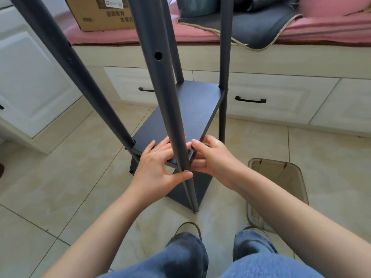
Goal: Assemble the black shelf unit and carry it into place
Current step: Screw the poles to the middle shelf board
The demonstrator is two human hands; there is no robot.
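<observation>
shelf board corner [181, 157] between both hands' fingers [158, 151]

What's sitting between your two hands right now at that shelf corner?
In the head view, the near black pole stands between the left hand and right hand, passing through the corner of the black shelf board both hands hold.

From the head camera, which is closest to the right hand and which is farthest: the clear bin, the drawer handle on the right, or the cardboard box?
From the right hand:
1. Clear bin, on the floor just to its right.
2. Drawer handle, beyond the hand, on the white drawer.
3. Cardboard box, farthest, up on the pink cushion at the back left.
</observation>
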